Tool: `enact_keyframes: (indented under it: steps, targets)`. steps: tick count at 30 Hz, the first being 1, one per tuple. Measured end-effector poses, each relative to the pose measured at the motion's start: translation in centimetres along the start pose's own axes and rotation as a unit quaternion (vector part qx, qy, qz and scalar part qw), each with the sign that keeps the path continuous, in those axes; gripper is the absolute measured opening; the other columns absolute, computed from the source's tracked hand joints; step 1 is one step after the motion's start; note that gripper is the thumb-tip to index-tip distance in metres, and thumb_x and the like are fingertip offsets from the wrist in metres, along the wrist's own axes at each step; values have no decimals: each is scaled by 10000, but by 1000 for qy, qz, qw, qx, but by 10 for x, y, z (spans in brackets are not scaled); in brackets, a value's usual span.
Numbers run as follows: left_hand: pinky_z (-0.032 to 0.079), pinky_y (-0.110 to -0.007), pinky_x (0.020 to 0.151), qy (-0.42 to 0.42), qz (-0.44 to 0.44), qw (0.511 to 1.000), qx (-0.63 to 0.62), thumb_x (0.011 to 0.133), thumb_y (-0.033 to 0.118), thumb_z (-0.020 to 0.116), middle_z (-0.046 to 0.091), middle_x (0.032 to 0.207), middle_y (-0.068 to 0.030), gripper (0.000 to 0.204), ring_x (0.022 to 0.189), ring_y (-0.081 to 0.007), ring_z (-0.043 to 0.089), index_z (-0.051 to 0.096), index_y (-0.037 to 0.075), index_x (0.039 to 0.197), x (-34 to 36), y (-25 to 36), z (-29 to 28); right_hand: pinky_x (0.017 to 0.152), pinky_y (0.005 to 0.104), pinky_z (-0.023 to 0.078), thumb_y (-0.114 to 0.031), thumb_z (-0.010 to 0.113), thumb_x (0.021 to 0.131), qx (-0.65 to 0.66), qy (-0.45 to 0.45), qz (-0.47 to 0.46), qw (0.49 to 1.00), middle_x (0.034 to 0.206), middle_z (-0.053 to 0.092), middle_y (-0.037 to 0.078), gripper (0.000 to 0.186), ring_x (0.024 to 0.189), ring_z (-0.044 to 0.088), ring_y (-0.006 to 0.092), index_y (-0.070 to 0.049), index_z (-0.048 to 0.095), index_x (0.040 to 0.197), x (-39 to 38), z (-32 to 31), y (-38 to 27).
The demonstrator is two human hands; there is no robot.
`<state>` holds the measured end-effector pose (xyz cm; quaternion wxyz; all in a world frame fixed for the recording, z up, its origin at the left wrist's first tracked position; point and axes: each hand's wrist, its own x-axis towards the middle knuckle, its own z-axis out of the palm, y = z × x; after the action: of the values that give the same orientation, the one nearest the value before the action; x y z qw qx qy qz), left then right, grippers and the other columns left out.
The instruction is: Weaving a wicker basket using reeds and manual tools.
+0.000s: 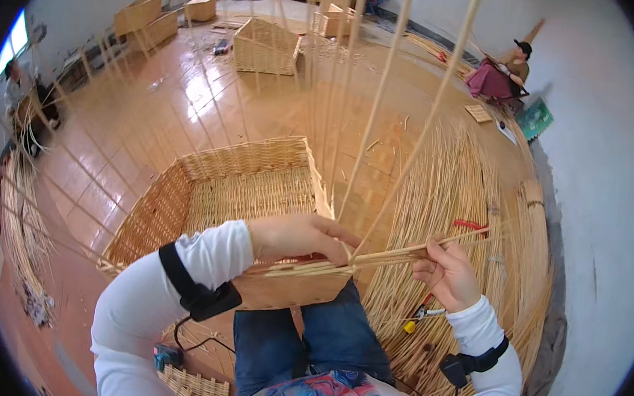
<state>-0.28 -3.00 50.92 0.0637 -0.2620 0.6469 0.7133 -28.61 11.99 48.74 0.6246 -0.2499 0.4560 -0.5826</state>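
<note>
A half-woven wicker basket (250, 181) stands in front of my legs, its tall upright stakes (430, 129) rising past the top of the view. My left hand (302, 238) reaches across the near side, its fingers closed on the rim at the right corner. Out to the right, my right hand (447, 276) pinches a bundle of thin willow rods (391, 256) between thumb and fingers. The rods run from that corner through this hand and on to the right. A flat wooden board (294, 290) forms the outside of the near side. The left fingertips are partly hidden among the rods.
Long willow rods (439, 186) lie in a large pile on the right, with yellow-handled cutters (418, 318) near them. More rods (23, 240) are at far left. A woven panel (198, 391) lies lower left. Finished baskets (266, 46) stand behind. One person (503, 75) sits far right, another (28, 97) far left.
</note>
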Motion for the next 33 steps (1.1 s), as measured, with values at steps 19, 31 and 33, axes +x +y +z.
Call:
enact_keyframes:
  steps: [19, 31, 33]
  targets:
    - [468, -227, 755, 101, 85, 991, 17, 878, 107, 696, 620, 939, 5, 202, 865, -77, 562, 637, 19, 1050, -33, -13, 27, 1002, 409, 416, -176, 640, 877, -515, -333, -476, 630, 1177, 569, 167, 563, 1197, 527, 319, -119, 409, 1388, 59, 151, -68]
    - [459, -219, 739, 133, -28, 990, 25, 886, 116, 692, 603, 945, 8, 218, 859, -59, 546, 601, 15, 1056, -47, -12, 32, 580, 323, 473, -245, 555, 964, -169, -435, -386, 796, 732, 589, 45, 729, 616, 557, 169, -239, 104, 1537, 105, 242, -33]
    - [452, -205, 728, 127, -23, 991, 38, 897, 140, 693, 597, 945, 5, 243, 841, -51, 541, 585, 1, 1064, -49, -11, 32, 482, 228, 366, -390, 472, 1012, -60, -519, -268, 810, 641, 447, -30, 629, 518, 400, 79, -130, 187, 1508, 113, 246, -29]
